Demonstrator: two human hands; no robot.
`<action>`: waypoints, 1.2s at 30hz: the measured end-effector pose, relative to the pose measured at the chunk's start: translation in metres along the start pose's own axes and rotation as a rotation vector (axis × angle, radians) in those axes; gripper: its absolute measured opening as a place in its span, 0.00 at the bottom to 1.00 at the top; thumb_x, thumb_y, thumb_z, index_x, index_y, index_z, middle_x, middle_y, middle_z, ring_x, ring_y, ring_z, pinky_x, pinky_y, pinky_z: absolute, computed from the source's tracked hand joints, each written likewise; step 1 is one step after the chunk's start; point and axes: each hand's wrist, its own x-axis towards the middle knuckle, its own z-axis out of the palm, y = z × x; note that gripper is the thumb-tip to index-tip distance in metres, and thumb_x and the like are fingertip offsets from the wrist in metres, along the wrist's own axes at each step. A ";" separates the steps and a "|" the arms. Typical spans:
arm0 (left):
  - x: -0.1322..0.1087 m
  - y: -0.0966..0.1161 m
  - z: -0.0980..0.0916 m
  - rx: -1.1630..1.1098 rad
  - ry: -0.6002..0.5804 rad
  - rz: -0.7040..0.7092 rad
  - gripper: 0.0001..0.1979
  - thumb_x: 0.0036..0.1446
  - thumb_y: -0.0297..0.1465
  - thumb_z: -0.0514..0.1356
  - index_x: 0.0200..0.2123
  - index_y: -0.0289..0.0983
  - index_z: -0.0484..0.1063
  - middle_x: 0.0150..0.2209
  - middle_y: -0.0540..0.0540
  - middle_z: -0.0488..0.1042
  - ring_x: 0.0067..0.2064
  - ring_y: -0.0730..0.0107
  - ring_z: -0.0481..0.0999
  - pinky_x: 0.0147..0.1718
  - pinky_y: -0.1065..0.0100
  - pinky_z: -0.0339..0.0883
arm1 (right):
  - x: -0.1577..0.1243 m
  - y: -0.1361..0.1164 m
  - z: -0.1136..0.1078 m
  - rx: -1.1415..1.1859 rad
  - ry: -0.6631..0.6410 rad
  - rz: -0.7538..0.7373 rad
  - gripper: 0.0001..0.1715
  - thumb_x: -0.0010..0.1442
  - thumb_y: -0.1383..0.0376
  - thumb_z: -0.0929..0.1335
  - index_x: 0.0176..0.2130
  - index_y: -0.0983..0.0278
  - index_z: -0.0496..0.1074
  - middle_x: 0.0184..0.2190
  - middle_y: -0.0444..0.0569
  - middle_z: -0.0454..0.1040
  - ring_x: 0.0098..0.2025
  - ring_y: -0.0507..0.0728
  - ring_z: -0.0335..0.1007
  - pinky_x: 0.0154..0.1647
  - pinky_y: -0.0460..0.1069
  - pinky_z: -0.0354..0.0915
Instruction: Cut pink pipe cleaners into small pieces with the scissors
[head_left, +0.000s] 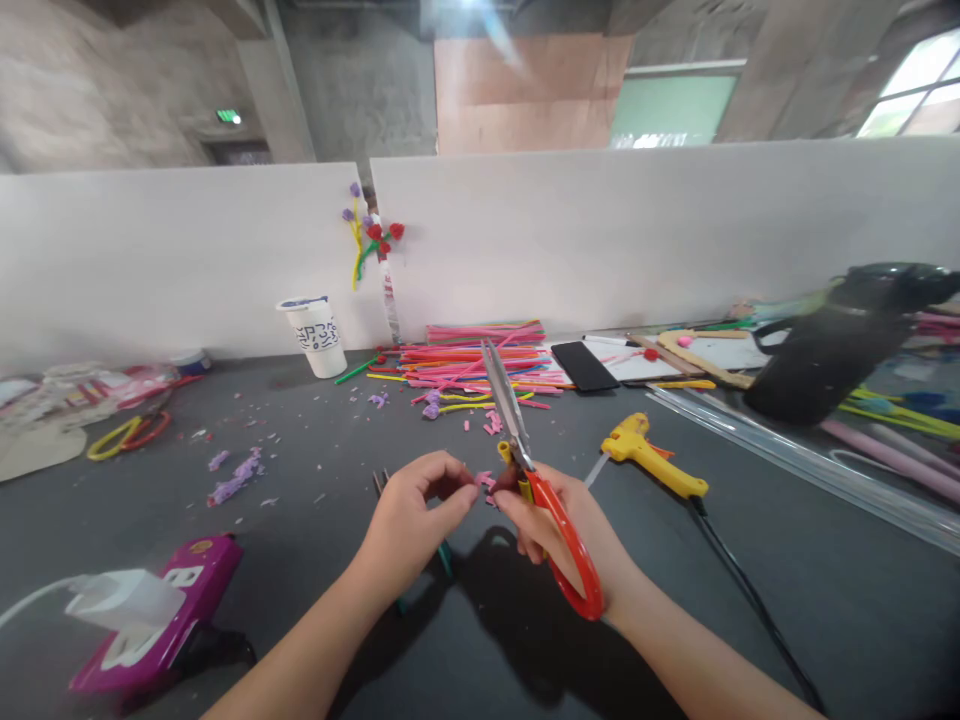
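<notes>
My right hand (574,520) holds scissors (512,405) with one red and one yellow handle, blades pointing up and away from me. Its thumb and fingertips are also pinched near small pink fuzzy pieces (486,482). My left hand (420,505) faces it, thumb and forefinger closed at the left edge of these pieces. The fingertips partly cover them, so the exact grip is hard to see. Under my left hand lies a tool with two thin dark tips and teal handles (445,558), mostly hidden. More pink clippings (493,423) lie beyond the hands.
Behind is a pile of coloured pipe cleaners (472,360), beside a phone (583,366) and a paper cup (315,335). A yellow glue gun (654,455) trails its cord at right, near a black jug (825,340). A purple power strip (169,610) sits front left.
</notes>
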 end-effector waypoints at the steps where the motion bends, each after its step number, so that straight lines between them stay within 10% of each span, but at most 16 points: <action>1: -0.001 0.000 0.002 0.048 -0.027 0.022 0.03 0.45 0.27 0.57 0.21 0.37 0.69 0.22 0.50 0.67 0.26 0.72 0.66 0.27 0.72 0.58 | 0.000 0.000 0.000 0.023 0.005 -0.007 0.09 0.49 0.60 0.64 0.29 0.63 0.62 0.14 0.34 0.56 0.13 0.45 0.52 0.15 0.42 0.56; 16: -0.001 -0.001 0.006 -0.370 -0.296 -0.329 0.03 0.44 0.28 0.59 0.24 0.34 0.72 0.21 0.49 0.69 0.22 0.75 0.66 0.24 0.72 0.60 | -0.001 -0.001 0.004 -0.033 0.036 0.008 0.08 0.50 0.60 0.62 0.26 0.62 0.59 0.11 0.33 0.55 0.11 0.45 0.52 0.13 0.41 0.54; 36: 0.007 -0.003 -0.015 -0.850 0.057 -0.278 0.02 0.47 0.26 0.59 0.25 0.32 0.69 0.24 0.49 0.68 0.24 0.82 0.65 0.25 0.79 0.60 | -0.006 0.012 -0.003 -0.722 0.011 -0.171 0.17 0.51 0.52 0.61 0.24 0.61 0.54 0.16 0.38 0.59 0.18 0.48 0.49 0.20 0.43 0.48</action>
